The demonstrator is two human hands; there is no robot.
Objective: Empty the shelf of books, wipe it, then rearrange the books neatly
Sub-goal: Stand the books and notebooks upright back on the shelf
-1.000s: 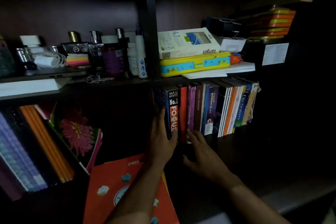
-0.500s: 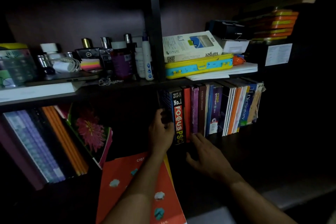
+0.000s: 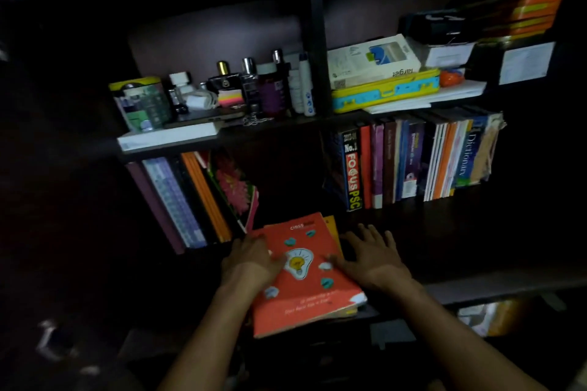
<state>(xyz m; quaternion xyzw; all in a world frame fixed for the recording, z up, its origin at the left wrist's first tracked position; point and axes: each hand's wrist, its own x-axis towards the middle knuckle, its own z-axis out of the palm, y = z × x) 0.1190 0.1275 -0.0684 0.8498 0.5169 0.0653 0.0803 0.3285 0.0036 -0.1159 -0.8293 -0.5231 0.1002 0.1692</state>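
An orange notebook (image 3: pixel 306 276) with a light-bulb picture lies flat on top of other thin books at the front of the dark shelf (image 3: pixel 476 282). My left hand (image 3: pixel 251 259) rests on its left edge. My right hand (image 3: pixel 371 255) lies on its right edge, fingers spread and straight. A row of upright books (image 3: pixel 409 163), from a black "Focus PSC" volume to a blue dictionary, stands at the back right. Leaning books (image 3: pixel 193 200), one with a pink flower cover, stand at the back left.
The shelf above carries perfume bottles (image 3: pixel 251 86), a green tin (image 3: pixel 139 105), a white box (image 3: pixel 371 60) on a yellow and blue case (image 3: pixel 384 95), and papers. A vertical divider (image 3: pixel 316 41) splits that shelf. The surroundings are very dark.
Both hands left the upright Focus PSC book and came down and forward onto the flat orange notebook. The camera has tilted, so more of the shelf shows.
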